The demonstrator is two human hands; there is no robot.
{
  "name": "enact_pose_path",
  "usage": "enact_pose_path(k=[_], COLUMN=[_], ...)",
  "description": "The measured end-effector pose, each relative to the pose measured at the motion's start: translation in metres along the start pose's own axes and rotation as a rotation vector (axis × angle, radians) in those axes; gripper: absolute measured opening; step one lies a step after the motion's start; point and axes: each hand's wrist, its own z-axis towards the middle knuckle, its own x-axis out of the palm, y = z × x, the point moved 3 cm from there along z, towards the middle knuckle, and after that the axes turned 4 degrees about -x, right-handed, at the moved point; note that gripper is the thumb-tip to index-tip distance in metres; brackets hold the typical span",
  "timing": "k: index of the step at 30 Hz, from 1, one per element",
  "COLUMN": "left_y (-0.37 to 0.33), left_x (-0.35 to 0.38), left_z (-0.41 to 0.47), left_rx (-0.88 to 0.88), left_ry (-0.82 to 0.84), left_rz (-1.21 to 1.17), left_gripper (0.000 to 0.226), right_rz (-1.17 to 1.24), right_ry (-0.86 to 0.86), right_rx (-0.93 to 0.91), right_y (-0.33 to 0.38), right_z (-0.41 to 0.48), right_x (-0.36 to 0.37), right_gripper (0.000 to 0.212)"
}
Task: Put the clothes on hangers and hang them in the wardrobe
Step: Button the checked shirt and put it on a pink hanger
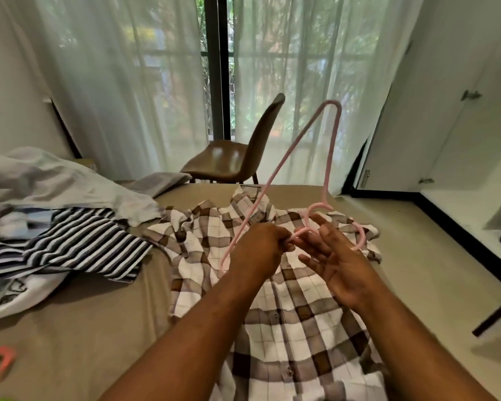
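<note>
Head view. Your left hand point(261, 247) grips the pink hanger point(332, 151) near its hook, fingers curled round the bar, with the frame tilted up over the bed point(99, 328). Your right hand point(336, 261) is just beside it, fingers straight and spread by the hook; contact can't be told. The plaid shirt point(287, 328) lies buttoned on the bed under both hands. Striped garment point(84, 241) and pale clothes pile point(55, 180) to the left. Spare hangers point(0, 363) near left. Wardrobe point(460, 140) open on the right.
</note>
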Motion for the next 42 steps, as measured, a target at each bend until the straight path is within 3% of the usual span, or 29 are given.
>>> enact_pose_path(k=[3, 9, 11, 14, 15, 18, 20, 22, 24, 26, 29, 34, 42], left_y=[0.007, 0.012, 0.021, 0.063, 0.083, 0.128, 0.139, 0.140, 0.140, 0.138, 0.120, 0.100, 0.084], left_x=[0.019, 0.052, 0.036, 0.019, 0.024, 0.051, 0.062, 0.063, 0.054, 0.040, 0.011, -0.012, -0.063], left_z=[0.023, 0.041, 0.050, 0.087, 0.102, 0.128, 0.133, 0.137, 0.135, 0.127, 0.107, 0.070, 0.018], left_rx=[0.084, 0.430, 0.449, 0.032, -0.153, -0.551, -0.586, -0.522, -0.516, -0.558, -0.568, -0.489, -0.457], left_ry=[0.002, 0.077, -0.119, -0.414, -0.401, -0.103, -0.098, -0.193, -0.317, -0.407, -0.497, -0.463, -0.530], left_rz=[0.046, 0.111, 0.075, -0.016, 0.019, 0.181, 0.262, 0.248, 0.100, -0.072, -0.186, -0.282, -0.494], left_gripper=[0.016, 0.022, 0.019, 0.024, 0.027, 0.081, 0.084, 0.059, 0.039, 0.037, 0.029, 0.027, 0.022], right_rz=[-0.030, -0.067, -0.017, 0.004, 0.037, 0.096, 0.088, 0.102, 0.104, 0.097, 0.007, -0.063, -0.218], right_ry=[-0.001, -0.196, -0.262, -0.358, -0.379, -0.413, -0.405, -0.423, -0.504, -0.561, -0.482, -0.153, 0.248], right_rx=[-0.037, -0.095, -0.062, -0.002, 0.039, 0.158, 0.184, 0.151, 0.038, -0.098, -0.235, -0.431, -0.466], right_y=[-0.015, -0.049, -0.056, -0.063, -0.067, -0.068, -0.061, -0.052, -0.042, -0.028, -0.007, 0.043, 0.052], right_z=[0.025, 0.072, 0.083, 0.093, 0.095, 0.095, 0.092, 0.085, 0.079, 0.072, 0.067, 0.075, 0.098], right_x=[-0.011, -0.019, -0.035, -0.058, -0.063, -0.072, -0.078, -0.085, -0.094, -0.095, -0.078, -0.017, 0.061], right_gripper=[0.052, 0.021, 0.025, 0.025, 0.024, 0.023, 0.022, 0.022, 0.032, 0.042, 0.034, 0.050, 0.046])
